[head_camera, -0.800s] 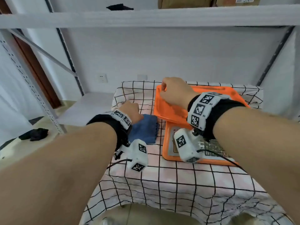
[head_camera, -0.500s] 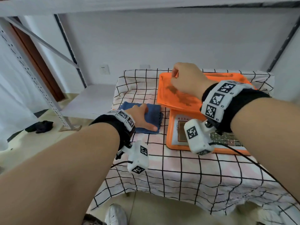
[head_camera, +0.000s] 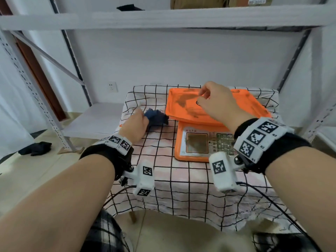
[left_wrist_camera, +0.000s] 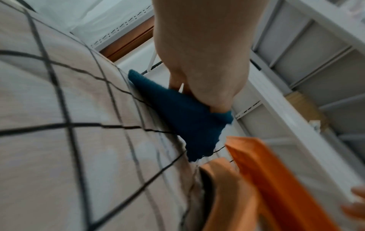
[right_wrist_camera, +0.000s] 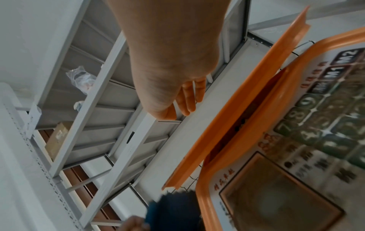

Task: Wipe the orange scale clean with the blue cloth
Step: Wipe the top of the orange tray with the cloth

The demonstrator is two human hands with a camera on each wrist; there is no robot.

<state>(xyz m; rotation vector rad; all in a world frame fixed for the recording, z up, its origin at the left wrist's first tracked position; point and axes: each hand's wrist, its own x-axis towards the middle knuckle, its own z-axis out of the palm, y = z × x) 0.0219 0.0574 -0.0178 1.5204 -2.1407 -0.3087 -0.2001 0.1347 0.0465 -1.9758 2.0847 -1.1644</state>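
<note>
On the left of the worktop (head_camera: 181,197), the left hand (head_camera: 134,124) is bunching the blue cloth (head_camera: 156,118) in its fingers (left_wrist_camera: 178,81), lifting one side while the rest is trailing on the checked cover, probably to make a wad fit for wiping. Just to its right the orange scale (head_camera: 205,124) is standing, its tray streaked with brown dirt. Over that tray the right hand (head_camera: 216,104) is hovering with fingers loosely curled and grasping nothing, likely ready to steady the scale.

Storeroom, metal shelving (head_camera: 163,17) (cardboard boxes (head_camera: 196,2) on top), bare walls
</note>
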